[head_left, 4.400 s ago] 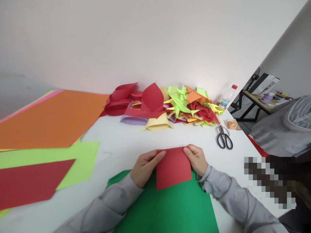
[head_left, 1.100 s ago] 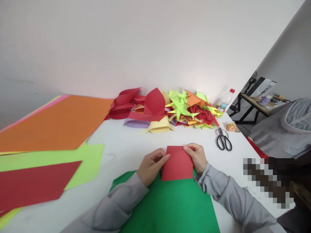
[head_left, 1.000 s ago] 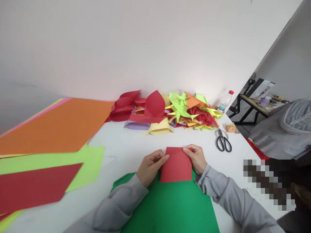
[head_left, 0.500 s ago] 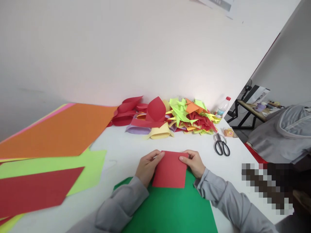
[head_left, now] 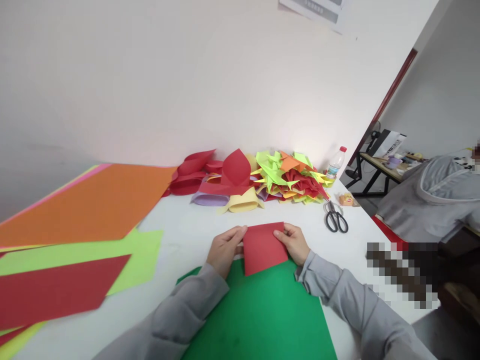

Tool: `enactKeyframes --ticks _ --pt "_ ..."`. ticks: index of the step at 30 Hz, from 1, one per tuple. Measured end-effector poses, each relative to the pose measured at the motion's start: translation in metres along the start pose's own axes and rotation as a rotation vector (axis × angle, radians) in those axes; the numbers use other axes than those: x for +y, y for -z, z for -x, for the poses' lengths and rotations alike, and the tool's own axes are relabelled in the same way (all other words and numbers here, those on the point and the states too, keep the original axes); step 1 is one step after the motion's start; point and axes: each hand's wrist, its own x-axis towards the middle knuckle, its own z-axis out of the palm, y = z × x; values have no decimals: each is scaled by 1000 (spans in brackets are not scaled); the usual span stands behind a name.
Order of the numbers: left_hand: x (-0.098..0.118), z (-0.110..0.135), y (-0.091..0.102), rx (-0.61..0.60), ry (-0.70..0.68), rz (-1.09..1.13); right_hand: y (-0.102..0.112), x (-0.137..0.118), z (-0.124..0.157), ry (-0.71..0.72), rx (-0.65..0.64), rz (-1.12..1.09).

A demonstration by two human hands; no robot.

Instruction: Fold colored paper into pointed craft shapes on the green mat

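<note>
A small square of red paper (head_left: 264,250) is held up, slightly tilted, over a large green sheet (head_left: 258,310). At its upper left corner, the thumb and fingers of my left hand (head_left: 225,248) are closed on the edge. My right hand (head_left: 294,243) pinches the upper right corner, with the thumb on the front and the other fingers behind, partly hidden. Both hands are just above the far end of the green sheet.
Orange (head_left: 112,205), light green (head_left: 144,255) and dark red sheets (head_left: 56,290) lie at the left. Folded paper shapes (head_left: 236,172) are heaped along the wall. Black-handled scissors (head_left: 336,220), a bottle (head_left: 336,162) and a small packet (head_left: 347,199) are at right. Another person (head_left: 442,190) sits beyond.
The red paper has turned a little in my hands, and its lower edge now slants up to the right. Both hands keep hold of it. The camera view has shifted slightly.
</note>
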Motion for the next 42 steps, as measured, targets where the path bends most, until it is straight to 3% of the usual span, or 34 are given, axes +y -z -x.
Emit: enactKeyframes --ticks 10,17,27,34,38,42 --pt "-1 3 -5 -90 -82 -160 -3 0 -3 137 90 54" --pt "-3 4 -9 -201 -49 -236 -2 3 -11 262 185 201" --pt "6 2 -14 -302 -11 -220 8 4 -26 304 282 386" --pt "8 5 -21 -260 -46 -231 10 -2 -36 329 338 429" --pt "10 4 -19 -265 29 -319 13 -4 -37 336 371 433" --pt "14 -13 -24 -169 78 -368 12 -8 -29 349 372 456"
